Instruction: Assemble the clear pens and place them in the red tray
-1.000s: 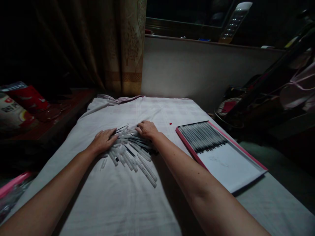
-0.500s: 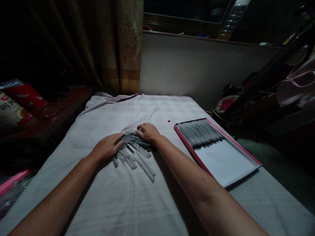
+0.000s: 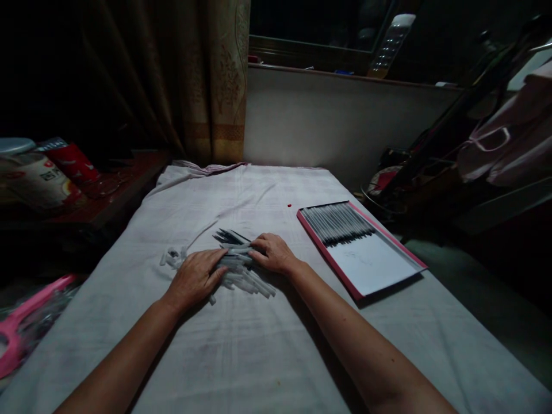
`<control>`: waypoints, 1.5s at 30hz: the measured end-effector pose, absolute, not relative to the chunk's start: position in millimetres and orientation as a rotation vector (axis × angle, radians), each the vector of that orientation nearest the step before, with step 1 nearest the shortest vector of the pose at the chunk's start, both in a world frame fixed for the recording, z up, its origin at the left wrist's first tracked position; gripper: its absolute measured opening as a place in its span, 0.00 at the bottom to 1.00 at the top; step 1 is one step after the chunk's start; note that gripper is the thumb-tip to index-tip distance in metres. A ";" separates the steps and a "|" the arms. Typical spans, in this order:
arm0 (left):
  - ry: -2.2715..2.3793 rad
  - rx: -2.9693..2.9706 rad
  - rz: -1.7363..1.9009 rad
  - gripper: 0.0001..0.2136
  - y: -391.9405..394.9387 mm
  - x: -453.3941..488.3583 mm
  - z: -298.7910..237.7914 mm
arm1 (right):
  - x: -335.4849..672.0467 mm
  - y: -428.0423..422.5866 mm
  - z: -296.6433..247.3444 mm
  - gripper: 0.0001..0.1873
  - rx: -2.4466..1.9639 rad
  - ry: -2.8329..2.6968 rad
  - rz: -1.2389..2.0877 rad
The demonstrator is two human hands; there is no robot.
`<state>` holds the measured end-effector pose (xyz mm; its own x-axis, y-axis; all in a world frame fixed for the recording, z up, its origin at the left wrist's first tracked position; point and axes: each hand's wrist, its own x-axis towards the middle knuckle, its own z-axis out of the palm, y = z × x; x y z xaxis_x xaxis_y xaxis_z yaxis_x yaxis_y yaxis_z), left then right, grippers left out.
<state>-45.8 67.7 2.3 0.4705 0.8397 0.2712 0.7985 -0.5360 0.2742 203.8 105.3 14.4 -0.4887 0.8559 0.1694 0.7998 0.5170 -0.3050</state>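
A loose bundle of translucent, pen-like sticks (image 3: 241,278) with some dark ends lies on the white cloth, between my two hands. My left hand (image 3: 199,275) is curled against the bundle's left side, with its thumb over the near sticks. From the right, my right hand (image 3: 272,252) grips the bundle, its fingertips on the upper sticks. The undersides of both hands are hidden. Left of my left hand lie several short pale pieces (image 3: 173,259), too blurred to name. A shallow pink-edged box (image 3: 366,284) on the right holds a neat row of similar dark-tipped sticks (image 3: 338,224).
The cloth-covered table (image 3: 241,356) has a tiny red piece (image 3: 289,205) beyond my right hand. At the left are a pink-handled item (image 3: 34,305) and a dark side table with a jar (image 3: 43,181). A curtain (image 3: 219,86) and a wall (image 3: 302,115) stand behind.
The fanned-out sticks are now gathered more closely, with dark points showing at the far end. Both hands have shifted slightly, and pale pieces show beside my left hand. The camera view has moved too.
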 end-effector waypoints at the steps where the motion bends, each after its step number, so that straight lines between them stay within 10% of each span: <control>1: 1.449 2.601 0.595 0.25 61.1 -45.3 1.5 | 204.7 98.6 12.7 0.17 -1.367 -2.458 0.259; 12: 2.124 2.242 0.645 0.29 66.1 -101.9 -13.9 | 252.3 81.6 -10.4 0.16 -1.662 -1.862 0.249; 22: 1.981 2.215 0.901 0.27 38.5 -48.1 -15.9 | 248.3 59.6 -18.5 0.15 -1.574 -1.860 0.329; 29: 1.284 2.793 0.395 0.42 -11.7 -49.6 -12.1 | 242.8 60.1 -14.3 0.15 -1.633 -1.949 0.347; 45: 1.599 2.720 0.600 0.27 13.0 -27.6 -11.2 | 239.1 67.5 -10.8 0.09 -1.649 -1.959 0.426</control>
<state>-27.6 13.0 -11.2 0.4351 0.8292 0.3509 0.8555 -0.5023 0.1261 239.1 67.5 -10.8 -0.1064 0.9744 0.1982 0.8039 0.2017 -0.5595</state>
